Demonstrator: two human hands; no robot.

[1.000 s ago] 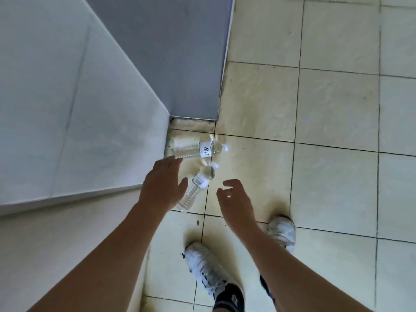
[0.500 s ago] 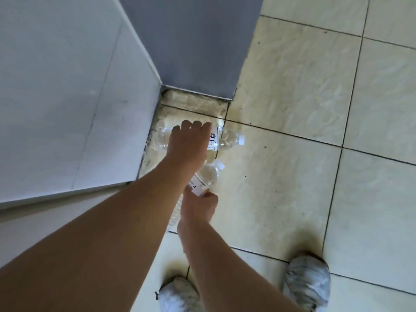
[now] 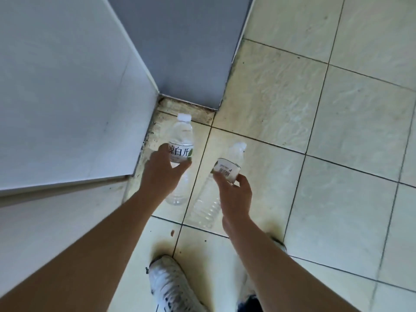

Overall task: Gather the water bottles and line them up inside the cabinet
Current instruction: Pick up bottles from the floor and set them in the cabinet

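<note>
White panelling (image 3: 67, 97) fills the left of the view, meeting a grey-blue panel (image 3: 180, 46) at a grimy floor corner. Just right of the white surface, the left hand (image 3: 161, 174) is wrapped around a clear water bottle (image 3: 182, 140), fingers closed over the lower edge of its white label with dark printed characters. This bottle is held above the floor, its white cap pointing away toward the corner and its base toward the person. Beside it, apart from it, the right hand (image 3: 234, 194) grips a second clear bottle (image 3: 208, 203) at its label, thumb and fingers pinched around the band. That one slants, cap end up and away, base down toward the tiles; whether the base touches the floor is hard to judge from this angle. Below the hands, a white sneaker (image 3: 171, 287) stands on the pale tiled floor (image 3: 337, 131), whose dark grout lines run off to the right.
</note>
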